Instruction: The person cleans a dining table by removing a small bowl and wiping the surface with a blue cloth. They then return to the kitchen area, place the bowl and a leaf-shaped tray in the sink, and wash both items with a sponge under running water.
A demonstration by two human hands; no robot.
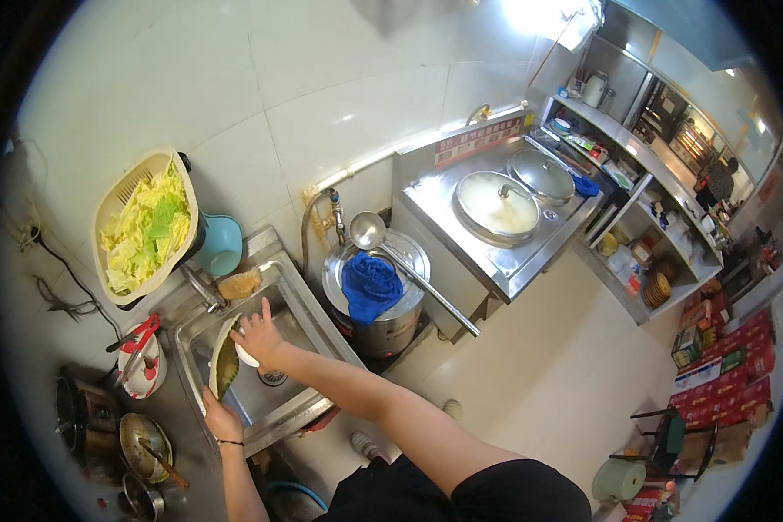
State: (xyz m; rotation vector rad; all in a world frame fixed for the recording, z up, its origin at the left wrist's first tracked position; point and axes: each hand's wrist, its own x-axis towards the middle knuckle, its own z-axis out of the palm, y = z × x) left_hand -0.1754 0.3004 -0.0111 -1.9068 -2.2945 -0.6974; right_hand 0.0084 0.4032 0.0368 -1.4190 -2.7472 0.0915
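Over the sink (326,348) my left hand (223,421) grips the near end of a shallow dish (228,365) with a pale rim and a greenish-brown inside. The dish stands tilted on its side. My right hand (259,337) reaches across to its upper rim, one finger stretched up and the others bent. Beneath those fingers shows a small white thing (247,357), its kind unclear; the palm partly hides it. Behind the hands, a tan sponge-like block (239,284) lies on the sink's back ledge beside the metal faucet (204,291).
Cabbage leaves fill a cream basket (104,217) near a teal bowl (221,245). Left of the sink are a red-handled tool (141,335) on a white-and-red dish and a pan (146,435). A long ladle (426,291) and blue cloth (371,283) lie on a lidded pot; the stove (505,270) stands right.
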